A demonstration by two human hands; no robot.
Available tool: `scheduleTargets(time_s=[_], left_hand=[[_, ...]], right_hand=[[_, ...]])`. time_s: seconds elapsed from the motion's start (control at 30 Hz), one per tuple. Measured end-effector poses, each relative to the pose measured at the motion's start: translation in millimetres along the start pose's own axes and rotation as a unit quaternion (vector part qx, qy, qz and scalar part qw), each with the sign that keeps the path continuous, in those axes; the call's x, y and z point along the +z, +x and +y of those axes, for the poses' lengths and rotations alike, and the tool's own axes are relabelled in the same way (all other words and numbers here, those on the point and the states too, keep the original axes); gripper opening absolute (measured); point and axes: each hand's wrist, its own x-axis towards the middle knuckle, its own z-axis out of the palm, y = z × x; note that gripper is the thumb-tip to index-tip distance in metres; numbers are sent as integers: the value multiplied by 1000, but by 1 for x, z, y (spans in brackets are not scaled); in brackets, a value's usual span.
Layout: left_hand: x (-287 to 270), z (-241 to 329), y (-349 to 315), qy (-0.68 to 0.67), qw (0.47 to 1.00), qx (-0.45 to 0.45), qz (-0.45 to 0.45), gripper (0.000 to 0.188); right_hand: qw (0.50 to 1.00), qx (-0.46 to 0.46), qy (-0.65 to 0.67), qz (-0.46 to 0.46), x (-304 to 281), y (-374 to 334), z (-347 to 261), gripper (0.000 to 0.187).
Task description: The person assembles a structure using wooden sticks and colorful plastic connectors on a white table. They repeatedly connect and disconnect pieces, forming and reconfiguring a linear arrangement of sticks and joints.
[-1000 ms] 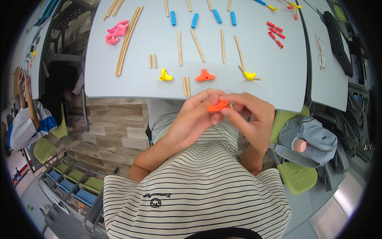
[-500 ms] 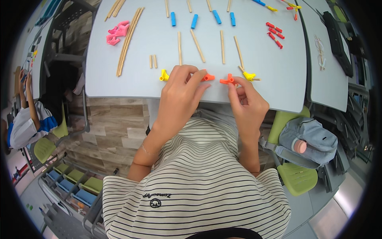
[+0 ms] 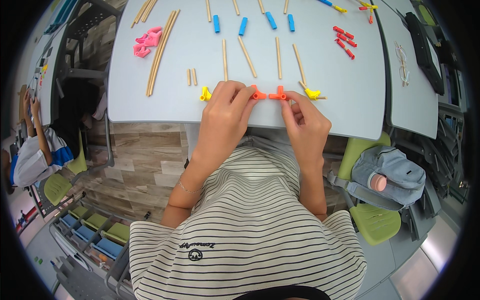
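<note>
Near the table's front edge, my left hand [image 3: 225, 110] pinches an orange connector [image 3: 258, 93] between thumb and fingertips. My right hand [image 3: 306, 116] grips a second orange connector [image 3: 278, 93], a piece with several short tubes. A small gap parts the two connectors. Left of my left hand stands a yellow connector [image 3: 205, 93], partly covered by the hand. Just beyond my right fingers lies another yellow connector [image 3: 313, 93] with thin wooden sticks in it. Farther off, several wooden sticks [image 3: 278, 57] point away from me, with blue tubes [image 3: 243, 26] beyond them.
On the left lie pink connectors [image 3: 148, 40], long wooden sticks [image 3: 162, 55] and two short sticks [image 3: 191, 77]. Red pieces [image 3: 345, 41] sit at the right. Glasses [image 3: 401, 65] and a black case [image 3: 423, 52] rest on the adjoining table. A person [image 3: 40, 150] sits far left; a backpack [image 3: 392, 172] is at the right.
My right hand has moved left with its orange connector, which is turned a little and closer to the other one. My left hand has shifted only slightly.
</note>
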Motion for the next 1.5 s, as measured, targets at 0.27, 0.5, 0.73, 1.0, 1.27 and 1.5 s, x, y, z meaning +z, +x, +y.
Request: scheduleTargets(time_s=[0.27, 0.5, 0.73, 1.0, 1.27, 1.5], left_hand=[[-18, 7, -2, -16, 999, -12, 26, 33], [-68, 30, -21, -143, 983, -89, -70, 44], [-69, 17, -30, -144, 986, -73, -48, 46], [-87, 5, -26, -62, 993, -97, -10, 40], [-83, -5, -30, -78, 981, -160, -80, 32], [-64, -12, -36, -78, 981, -160, -73, 33]], right_hand=[[996, 55, 52, 37, -13, -3, -18, 27], [933, 125, 305, -144, -17, -17, -46, 25], [865, 163, 420, -220, 9, -21, -59, 19], [980, -99, 118, -123, 35, -16, -64, 34], [987, -91, 14, -133, 49, -9, -73, 33], [989, -68, -2, -134, 52, -9, -72, 34]])
